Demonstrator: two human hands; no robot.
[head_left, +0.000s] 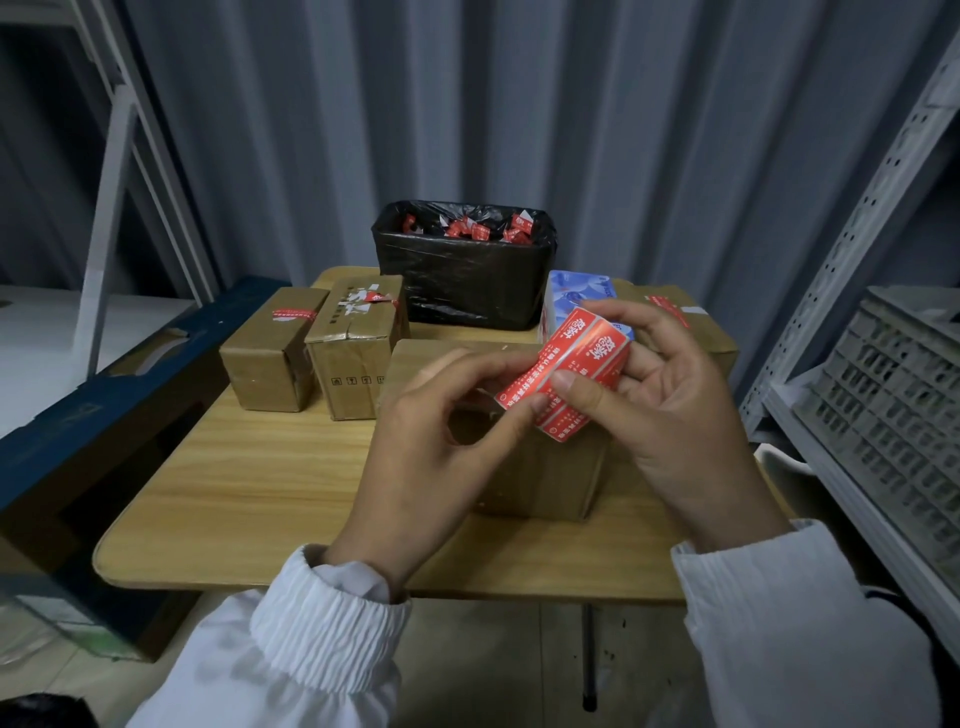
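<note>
A strip of red stickers with white print (576, 364) is held above a brown cardboard box (540, 467) in the middle of the wooden table (249, 483). My right hand (675, 410) holds the strip, thumb on its front and fingers curled behind it. My left hand (441, 447) pinches the strip's lower left edge between thumb and forefinger. Both wrists wear white elastic-cuffed sleeves. The box's top is partly hidden by my hands.
Two smaller taped cardboard boxes (322, 348) stand at the table's back left. A bin lined with a black bag (462, 265), holding crumpled red sticker scraps, sits at the back. A blue-and-white pack (576, 293) lies behind my right hand. Metal shelving with a grey crate (893, 415) stands right.
</note>
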